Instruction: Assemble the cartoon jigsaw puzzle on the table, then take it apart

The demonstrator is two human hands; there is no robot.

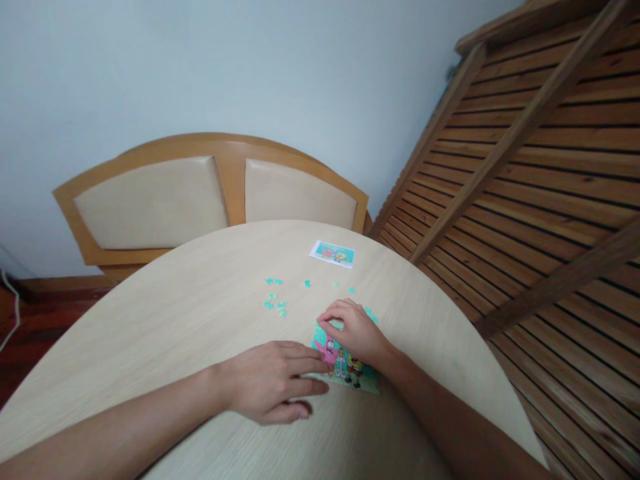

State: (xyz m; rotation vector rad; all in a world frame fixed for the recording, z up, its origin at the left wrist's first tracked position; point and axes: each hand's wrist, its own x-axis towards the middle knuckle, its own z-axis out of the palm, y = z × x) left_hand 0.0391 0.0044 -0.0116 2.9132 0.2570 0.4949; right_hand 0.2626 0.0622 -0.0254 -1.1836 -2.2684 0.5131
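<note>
A partly assembled jigsaw puzzle with cartoon figures on a teal ground lies flat near the front of the table. My left hand rests at its left side, fingers stretched out and their tips over the pink figure. Over the puzzle's upper part is my right hand, thumb and fingertips pinched together at the top left corner. Whatever is between those fingertips is too small to make out. The right hand covers much of the puzzle's upper middle. Several loose teal puzzle pieces are scattered beyond my left hand.
A printed reference picture lies toward the far side of the round wooden table. One loose piece sits apart, left of centre. Behind the table stands a padded bench back; a slatted wooden panel leans at the right.
</note>
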